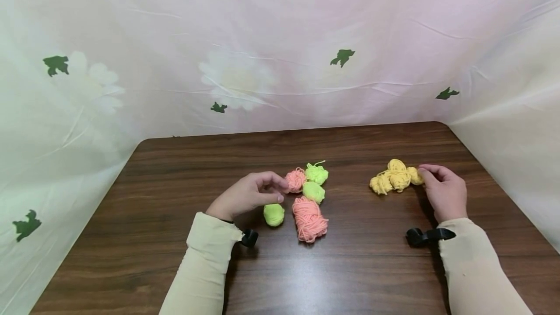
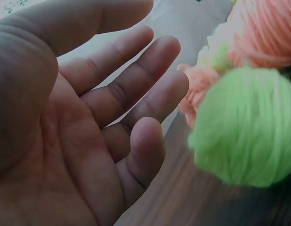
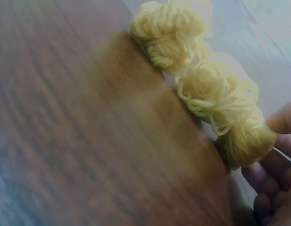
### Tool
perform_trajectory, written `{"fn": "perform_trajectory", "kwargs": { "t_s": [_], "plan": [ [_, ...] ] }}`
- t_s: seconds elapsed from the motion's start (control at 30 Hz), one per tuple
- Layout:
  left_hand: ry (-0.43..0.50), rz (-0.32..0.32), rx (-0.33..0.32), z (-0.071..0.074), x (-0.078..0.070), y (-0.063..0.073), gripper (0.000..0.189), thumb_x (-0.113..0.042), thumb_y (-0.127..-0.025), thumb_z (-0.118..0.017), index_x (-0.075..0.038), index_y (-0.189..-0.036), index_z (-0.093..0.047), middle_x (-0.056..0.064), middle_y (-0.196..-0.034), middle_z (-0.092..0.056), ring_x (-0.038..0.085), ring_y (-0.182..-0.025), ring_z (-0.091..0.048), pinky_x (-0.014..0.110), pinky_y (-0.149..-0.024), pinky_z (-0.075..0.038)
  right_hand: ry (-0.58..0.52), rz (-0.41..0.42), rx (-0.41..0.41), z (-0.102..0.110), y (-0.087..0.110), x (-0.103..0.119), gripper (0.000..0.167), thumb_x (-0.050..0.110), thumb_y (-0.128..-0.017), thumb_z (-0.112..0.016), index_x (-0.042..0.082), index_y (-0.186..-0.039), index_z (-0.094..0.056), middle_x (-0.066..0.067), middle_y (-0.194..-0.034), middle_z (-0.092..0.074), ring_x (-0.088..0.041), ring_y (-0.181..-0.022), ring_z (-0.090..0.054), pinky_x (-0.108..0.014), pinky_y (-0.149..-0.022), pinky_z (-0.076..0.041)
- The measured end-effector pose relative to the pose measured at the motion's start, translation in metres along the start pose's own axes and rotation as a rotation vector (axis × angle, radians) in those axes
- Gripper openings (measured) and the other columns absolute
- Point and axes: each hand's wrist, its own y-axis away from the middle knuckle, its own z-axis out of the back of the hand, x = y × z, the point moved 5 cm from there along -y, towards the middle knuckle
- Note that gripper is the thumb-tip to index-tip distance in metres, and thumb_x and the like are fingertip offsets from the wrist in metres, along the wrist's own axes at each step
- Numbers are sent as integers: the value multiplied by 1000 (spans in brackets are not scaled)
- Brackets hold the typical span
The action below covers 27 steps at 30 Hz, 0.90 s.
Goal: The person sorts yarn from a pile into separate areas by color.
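My right hand [image 1: 447, 192] pinches a small yellow yarn ball [image 1: 414, 176] at the right end of a yellow cluster. In the right wrist view, fingers lie on either side of that ball [image 3: 249, 143], and the other yellow yarn balls [image 3: 214, 89] line up beyond it. My left hand [image 1: 251, 193] hovers with loosely bent fingers and an empty palm, its fingertips close to a small coral yarn ball [image 1: 295, 180]. Below those fingers sits a lime green yarn ball [image 1: 273, 215], which looks large beside the palm [image 2: 65, 136] in the left wrist view.
Two more lime green yarn balls [image 1: 313, 192] touch the coral ball's right side. A larger coral skein [image 1: 309, 219] lies in front of them. The dark wooden table [image 1: 350, 266] ends at a pale curtain [image 1: 280, 62] printed with flowers and leaves.
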Motion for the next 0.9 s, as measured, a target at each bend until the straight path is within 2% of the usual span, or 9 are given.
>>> {"fn": "perform_trajectory", "kwargs": {
  "t_s": [0.27,0.47,0.67,0.9],
  "plan": [
    [71,52,56,4,12,3,28,-6,-93,-71,-5,-121,-66,20,-119,-67,22,-102,-66,30,-87,-54,-108,-13,-29,1,0,1,33,28,-97,-66,3,-119,-70,24,-85,-62,-2,-84,-53,-11,-64,-43],
    [65,70,94,5,20,4,33,-7,-91,-74,-3,-123,-65,19,-122,-67,30,-113,-63,30,-90,-52,-170,-32,-39,1,0,1,30,26,-96,-68,4,-116,-71,22,-84,-64,-2,-84,-55,-10,-64,-44],
    [24,101,120,6,29,3,36,-10,-90,-75,-6,-124,-65,11,-126,-67,20,-114,-63,32,-95,-50,-173,-40,-46,2,0,2,26,26,-97,-67,7,-114,-72,22,-84,-64,-1,-86,-55,-10,-64,-44],
    [-30,119,156,4,33,4,37,-13,-89,-77,-12,-125,-66,1,-126,-67,17,-115,-62,32,-97,-48,-179,-45,-40,3,1,3,25,25,-97,-67,7,-114,-72,22,-84,-64,-1,-85,-55,-10,-64,-44]
  ]
}}
